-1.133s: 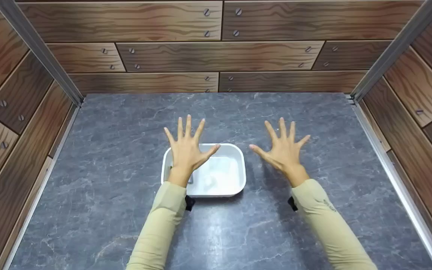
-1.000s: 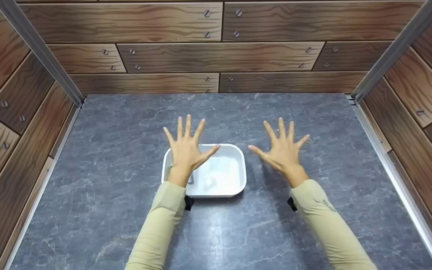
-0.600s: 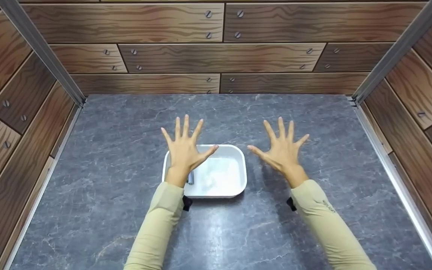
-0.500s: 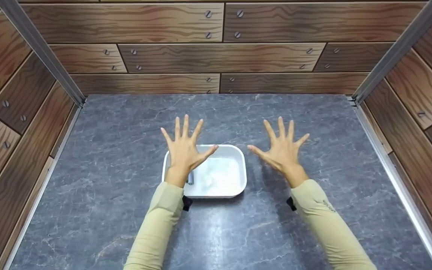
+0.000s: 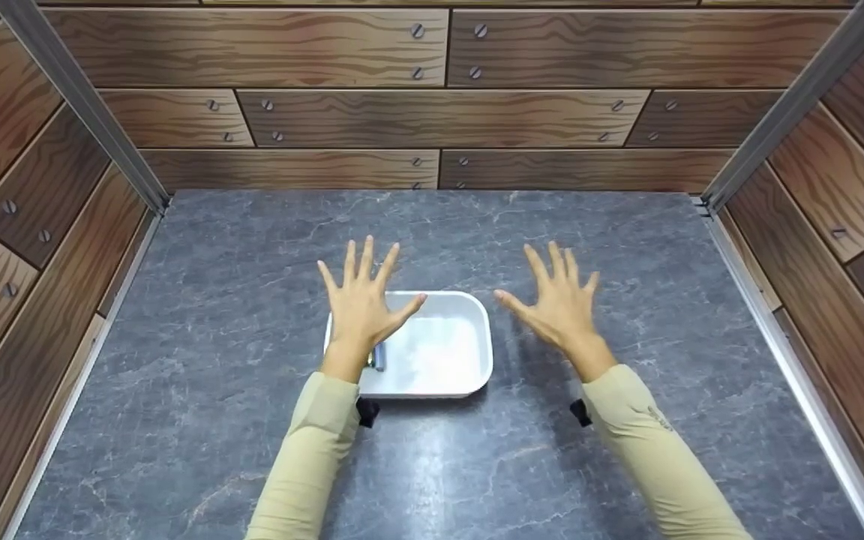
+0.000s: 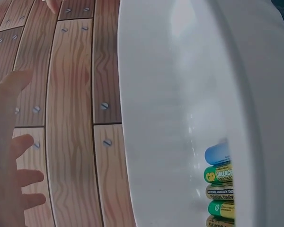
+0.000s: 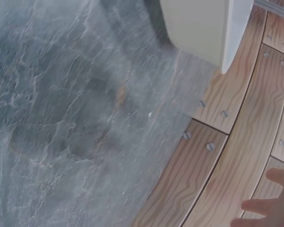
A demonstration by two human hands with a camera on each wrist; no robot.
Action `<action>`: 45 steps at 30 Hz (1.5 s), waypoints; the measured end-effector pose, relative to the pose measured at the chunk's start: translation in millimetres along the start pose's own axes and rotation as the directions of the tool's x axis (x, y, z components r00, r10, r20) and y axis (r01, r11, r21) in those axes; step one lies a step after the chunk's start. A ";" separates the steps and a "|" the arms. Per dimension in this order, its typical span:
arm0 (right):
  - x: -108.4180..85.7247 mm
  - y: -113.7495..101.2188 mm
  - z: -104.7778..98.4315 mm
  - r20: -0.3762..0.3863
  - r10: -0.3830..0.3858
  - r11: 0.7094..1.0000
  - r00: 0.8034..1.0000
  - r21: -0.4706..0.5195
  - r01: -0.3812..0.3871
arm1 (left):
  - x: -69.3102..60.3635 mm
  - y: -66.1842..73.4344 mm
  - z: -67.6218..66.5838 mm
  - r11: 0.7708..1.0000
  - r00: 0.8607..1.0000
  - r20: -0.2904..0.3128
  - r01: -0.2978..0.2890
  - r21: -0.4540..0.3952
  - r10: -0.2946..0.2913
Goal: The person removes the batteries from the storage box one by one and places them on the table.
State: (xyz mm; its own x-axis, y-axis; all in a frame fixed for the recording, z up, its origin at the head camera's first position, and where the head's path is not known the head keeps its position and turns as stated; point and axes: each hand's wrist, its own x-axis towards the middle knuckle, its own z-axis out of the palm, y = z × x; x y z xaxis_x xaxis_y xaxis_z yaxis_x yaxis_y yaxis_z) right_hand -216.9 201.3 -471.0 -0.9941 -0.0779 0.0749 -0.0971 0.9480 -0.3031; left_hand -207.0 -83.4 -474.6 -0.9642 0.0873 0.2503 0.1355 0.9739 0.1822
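A white rectangular tray (image 5: 443, 349) with rounded corners sits on the dark marbled table. Several batteries (image 6: 220, 173) lie side by side at its left end, blue, green and brown ones among them; in the head view the left hand and wrist hide most of them. My left hand (image 5: 361, 307) hovers over the tray's left part with its fingers spread, holding nothing. To the right of the tray, my right hand (image 5: 559, 307) hangs above the table, fingers spread and nothing in it. Its thumb points toward the tray's right rim without touching.
The marbled table (image 5: 214, 360) spreads around the tray. Wood-patterned panels (image 5: 439, 116) wall it at the back and both sides, with metal posts (image 5: 91, 105) at the far corners. A black wrist mount (image 5: 367, 412) shows under the left sleeve.
My left hand has shifted slightly left and toward me, uncovering a little more of the batteries. The right hand's fingers have drawn slightly closer together. The tray stays in place.
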 end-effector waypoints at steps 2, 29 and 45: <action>-2.2 -2.8 0.0 -0.006 -0.017 0.999 1.000 0.036 0.017 | -3.2 -3.3 -0.7 1.000 1.000 -0.017 -0.011 -0.016 0.011; -30.4 -41.8 28.0 -0.037 -0.235 0.919 0.971 0.317 0.234 | -52.1 -58.0 35.1 0.919 0.929 -0.353 -0.038 -0.393 -0.113; -41.9 -60.0 50.6 -0.004 -0.349 0.883 0.937 0.335 0.330 | -71.9 -95.9 64.1 0.687 0.969 -0.169 0.001 -0.727 -0.179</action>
State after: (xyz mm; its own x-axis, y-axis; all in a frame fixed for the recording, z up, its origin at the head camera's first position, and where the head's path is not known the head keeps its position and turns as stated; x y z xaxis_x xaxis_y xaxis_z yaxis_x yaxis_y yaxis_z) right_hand -171.8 132.0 -504.0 -0.8975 -0.4027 0.1799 -0.4300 0.7077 -0.5606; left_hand -165.3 -169.6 -571.0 -0.9204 -0.1253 0.3703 0.2581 0.5166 0.8164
